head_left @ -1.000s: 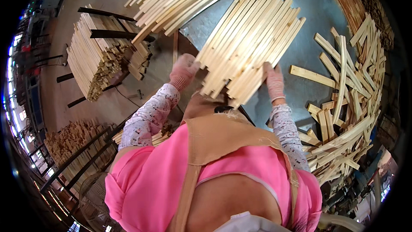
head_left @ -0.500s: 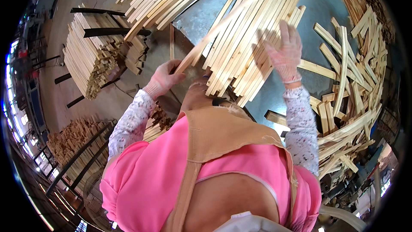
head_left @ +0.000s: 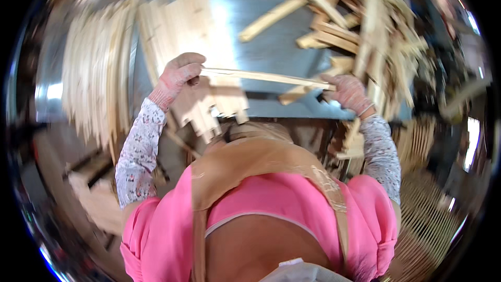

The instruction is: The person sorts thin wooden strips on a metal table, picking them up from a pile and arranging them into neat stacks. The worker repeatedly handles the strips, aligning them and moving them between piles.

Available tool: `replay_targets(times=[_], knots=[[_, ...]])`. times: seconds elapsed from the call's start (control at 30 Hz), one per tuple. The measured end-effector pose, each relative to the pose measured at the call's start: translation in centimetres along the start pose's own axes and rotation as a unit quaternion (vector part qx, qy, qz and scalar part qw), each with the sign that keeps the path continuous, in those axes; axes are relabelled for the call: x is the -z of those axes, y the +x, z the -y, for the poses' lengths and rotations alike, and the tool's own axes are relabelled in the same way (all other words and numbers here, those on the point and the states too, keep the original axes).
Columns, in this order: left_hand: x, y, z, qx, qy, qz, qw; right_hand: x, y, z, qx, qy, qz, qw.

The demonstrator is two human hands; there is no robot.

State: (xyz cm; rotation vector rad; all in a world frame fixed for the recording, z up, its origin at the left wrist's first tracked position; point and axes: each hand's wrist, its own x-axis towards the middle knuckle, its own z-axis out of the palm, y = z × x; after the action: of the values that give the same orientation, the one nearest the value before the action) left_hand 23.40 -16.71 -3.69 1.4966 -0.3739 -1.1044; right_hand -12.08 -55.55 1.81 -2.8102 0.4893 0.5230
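Observation:
A narrow pale wood strip (head_left: 261,76) stretches across in front of me, held by its two ends. My left hand (head_left: 180,75), in a thin pinkish glove, is closed on its left end. Around the right end my right hand (head_left: 348,92), gloved alike, is closed too. The strip hangs above a metal table (head_left: 229,26). Under and beyond my left hand lies a row of wood strips (head_left: 182,26) side by side, their near ends uneven and jutting past the table edge.
To the left, another row of strips (head_left: 96,68) lies on the table. A jumbled heap of wood pieces (head_left: 376,36) covers the table's right side, with a few loose pieces (head_left: 274,18) pointing toward the middle. More stacked wood (head_left: 96,198) stands low at the left.
My view has turned right, toward the heap. The strip, earlier in my left hand only, now lies crosswise between both hands. My right hand has left the row of strips and gripped the other end.

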Motion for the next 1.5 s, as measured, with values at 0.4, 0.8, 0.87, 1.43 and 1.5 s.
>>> replay_targets(times=[0.4,0.8,0.87,1.43,1.5], knots=[[-49.1,16.8,1.3,-0.049,0.017,0.176,0.983,-31.1,-39.4,-24.8,-0.674,0.276,-0.435,0.529],[-57.0,8.0,11.2,0.025,0.318,0.214,0.923,-45.7,-29.1,-48.2,-0.768,0.367,-0.376,0.367],[-54.4,7.5,12.5,0.003,0.332,0.177,0.927,-44.4,-28.1,-50.6,-0.751,0.365,-0.361,0.416],[-2.9,-3.9,10.7,-0.025,0.495,-0.546,0.676,-25.4,-15.8,-9.2,-0.147,0.379,0.217,0.888],[4.3,-3.6,11.6,0.090,0.499,-0.557,0.657,-18.7,-6.9,-2.8,-0.047,0.324,0.207,0.922]])
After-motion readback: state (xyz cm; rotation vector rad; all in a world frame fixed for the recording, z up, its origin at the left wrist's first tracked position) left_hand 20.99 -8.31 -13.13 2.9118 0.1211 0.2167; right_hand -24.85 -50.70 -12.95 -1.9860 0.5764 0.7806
